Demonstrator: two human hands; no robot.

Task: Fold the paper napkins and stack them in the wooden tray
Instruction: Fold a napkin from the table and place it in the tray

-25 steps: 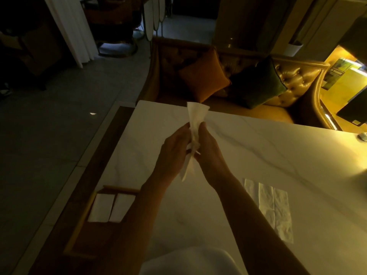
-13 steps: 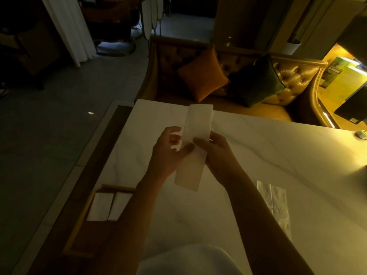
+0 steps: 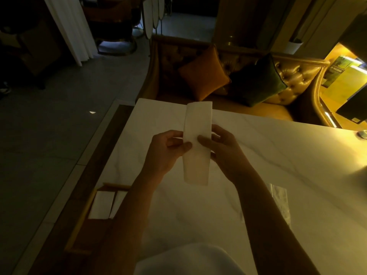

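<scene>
A white paper napkin [image 3: 196, 161], folded into a long narrow strip, is held upright above the white marble table [image 3: 278, 155]. My left hand [image 3: 166, 151] pinches its left edge, thumb in front. From the other side my right hand [image 3: 224, 153] pinches the right edge the same way. The wooden tray [image 3: 79, 225] lies at the table's near left, with two folded napkins [image 3: 103, 204] side by side in its far end. Loose flat napkins [image 3: 280, 197] lie on the table to my right, partly hidden by my right forearm.
A tufted leather sofa [image 3: 297, 76] with an orange cushion [image 3: 202, 76] and a dark green cushion [image 3: 258, 80] stands beyond the table's far edge. A small round object [image 3: 362, 133] sits at the table's right edge. Grey floor lies to the left.
The napkin went from a crumpled, twisted shape between my hands to a flat folded strip. Both hands now grip its edges a little lower and nearer to me.
</scene>
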